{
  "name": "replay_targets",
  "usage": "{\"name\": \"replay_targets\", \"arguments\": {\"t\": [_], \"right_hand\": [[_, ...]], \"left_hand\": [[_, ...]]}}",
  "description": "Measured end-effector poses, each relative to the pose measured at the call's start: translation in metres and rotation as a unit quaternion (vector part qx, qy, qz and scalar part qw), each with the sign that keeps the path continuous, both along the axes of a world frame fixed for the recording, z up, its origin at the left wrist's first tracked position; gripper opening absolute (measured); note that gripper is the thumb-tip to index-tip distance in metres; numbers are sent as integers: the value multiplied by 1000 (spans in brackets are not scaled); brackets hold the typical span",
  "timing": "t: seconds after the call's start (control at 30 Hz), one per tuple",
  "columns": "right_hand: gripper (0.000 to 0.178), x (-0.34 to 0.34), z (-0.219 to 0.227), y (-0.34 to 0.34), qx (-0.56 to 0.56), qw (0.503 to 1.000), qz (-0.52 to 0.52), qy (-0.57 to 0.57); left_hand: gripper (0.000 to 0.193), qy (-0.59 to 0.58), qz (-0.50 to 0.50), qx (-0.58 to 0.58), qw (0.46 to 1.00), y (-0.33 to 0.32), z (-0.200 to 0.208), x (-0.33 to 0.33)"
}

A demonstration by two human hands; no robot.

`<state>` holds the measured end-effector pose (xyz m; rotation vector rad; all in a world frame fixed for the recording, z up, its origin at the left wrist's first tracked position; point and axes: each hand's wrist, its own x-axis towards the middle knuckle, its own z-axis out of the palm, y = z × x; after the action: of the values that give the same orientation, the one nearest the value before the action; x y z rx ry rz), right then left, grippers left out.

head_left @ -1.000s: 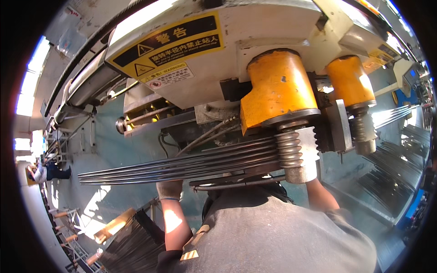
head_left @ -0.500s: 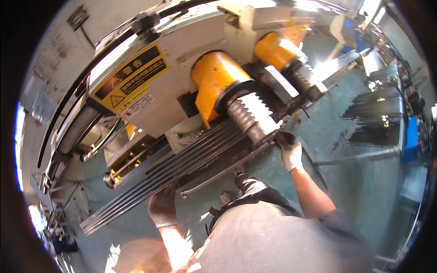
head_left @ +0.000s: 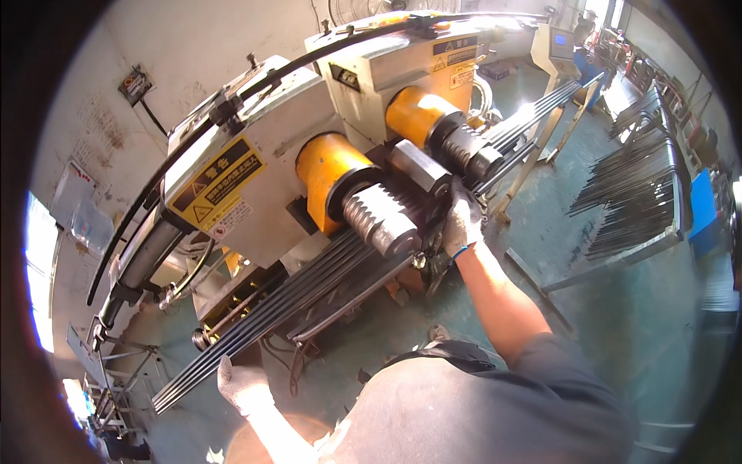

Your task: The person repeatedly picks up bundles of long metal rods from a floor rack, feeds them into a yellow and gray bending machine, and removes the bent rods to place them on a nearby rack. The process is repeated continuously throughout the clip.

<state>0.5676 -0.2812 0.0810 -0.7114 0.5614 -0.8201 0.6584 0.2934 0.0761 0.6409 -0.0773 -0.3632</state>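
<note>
A row of several long dark metal bars [head_left: 267, 315] slants through the machine beneath two ridged metal cylinders [head_left: 380, 220]. My left hand [head_left: 245, 385], in a pale knit glove, is at the near edge of the bars close to their left end. Its thumb points up at the edge, and its shaded fingers appear to curl under the bars. Reaching between the cylinders, my right hand [head_left: 462, 220], also gloved, has its fingers closed around the bars beside a grey metal block [head_left: 421, 166]. The right fingertips are partly hidden.
Orange housings [head_left: 334, 174] hold the cylinders on the beige machine [head_left: 278, 116]. A black hose [head_left: 301, 62] arches over it. To the right, a rack [head_left: 645, 236] carries many thin dark rods. A control cabinet [head_left: 553, 50] and a person [head_left: 585, 35] are at the far right.
My right hand has moved up and left, from below the near cylinder to between the two cylinders. My left hand has slid down-left along the bars. The view has shifted, showing more of the machine's top.
</note>
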Motion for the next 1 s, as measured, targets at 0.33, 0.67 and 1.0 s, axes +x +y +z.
{"name": "replay_targets", "arguments": {"t": [0.33, 0.67, 1.0], "right_hand": [[23, 1, 6, -16, 15, 999, 28, 8], [36, 22, 24, -33, -26, 999, 14, 18], [39, 7, 17, -60, -102, 992, 80, -3]], "left_hand": [[47, -38, 105, 114, 987, -23, 93, 17], [47, -243, 347, 312, 851, -141, 250, 32], [47, -318, 270, 362, 834, -256, 309, 51]]}}
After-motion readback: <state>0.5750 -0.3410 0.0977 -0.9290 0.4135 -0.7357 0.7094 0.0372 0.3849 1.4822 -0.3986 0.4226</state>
